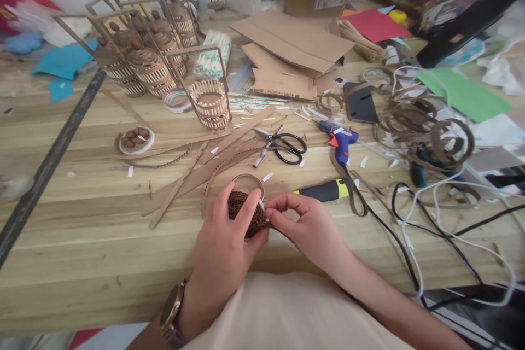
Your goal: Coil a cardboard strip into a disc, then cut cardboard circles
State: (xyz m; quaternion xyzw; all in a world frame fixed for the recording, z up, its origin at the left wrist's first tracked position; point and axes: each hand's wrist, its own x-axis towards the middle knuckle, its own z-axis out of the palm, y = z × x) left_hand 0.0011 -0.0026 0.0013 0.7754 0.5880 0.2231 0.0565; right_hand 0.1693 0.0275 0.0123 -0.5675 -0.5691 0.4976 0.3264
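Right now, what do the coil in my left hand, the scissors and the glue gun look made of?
Coil: probably corrugated cardboard, matte brown, from the wavy layers showing. Scissors: likely metal, given greyish blades; smooth black handles, perhaps plastic. Glue gun: seemingly moulded plastic, smooth solid blue with orange trigger.

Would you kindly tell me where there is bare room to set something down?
Mostly bare pale wooden table lies between the diagonal black strip and the left hand; a smaller patch, between the right hand and the black cable. Crowded: right, with coiled brown strips and white cables; back left, with brown handled baskets.
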